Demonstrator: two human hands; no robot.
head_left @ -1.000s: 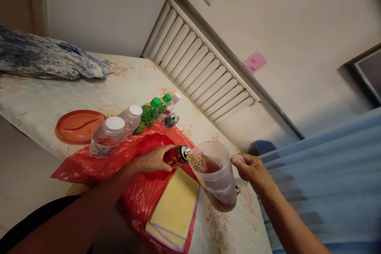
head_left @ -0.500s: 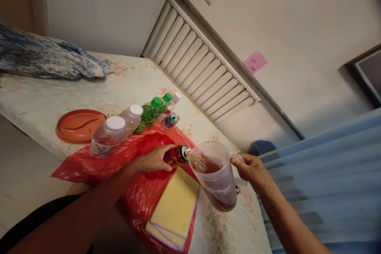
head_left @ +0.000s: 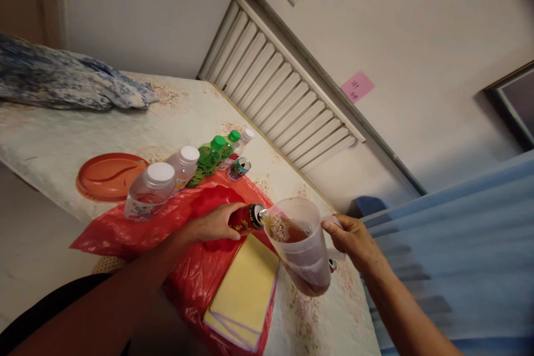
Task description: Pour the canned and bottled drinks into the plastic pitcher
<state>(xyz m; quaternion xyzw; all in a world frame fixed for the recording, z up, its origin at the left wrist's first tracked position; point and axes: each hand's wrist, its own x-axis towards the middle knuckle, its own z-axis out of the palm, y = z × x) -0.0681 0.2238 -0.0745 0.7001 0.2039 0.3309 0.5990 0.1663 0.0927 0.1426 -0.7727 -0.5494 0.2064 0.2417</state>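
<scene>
My left hand (head_left: 217, 223) is wrapped round a dark red drink can (head_left: 244, 219), tipped so that its top points at a plastic jug. Amber liquid shows at the can's mouth, just at the jug's rim. The translucent measuring jug (head_left: 306, 264) leans towards the can and holds brown liquid with foam on it. My right hand (head_left: 350, 238) grips the jug's handle. Below the can lies a folded yellow cloth (head_left: 246, 292) on a red plastic bag (head_left: 187, 281). Behind my left hand, a red scalloped container (head_left: 208, 200) is partly hidden.
Clear jars with white lids (head_left: 152, 194), green-capped bottles (head_left: 211, 161) and an opened can (head_left: 238, 169) stand in a row. An orange divided plate (head_left: 110, 175) lies left. Another can (head_left: 332, 265) is mostly hidden behind the jug. A radiator (head_left: 279, 78) lines the wall.
Almost nothing differs. Both hands keep the can and the jug in nearly the same place, and the liquid at the can's mouth still shows.
</scene>
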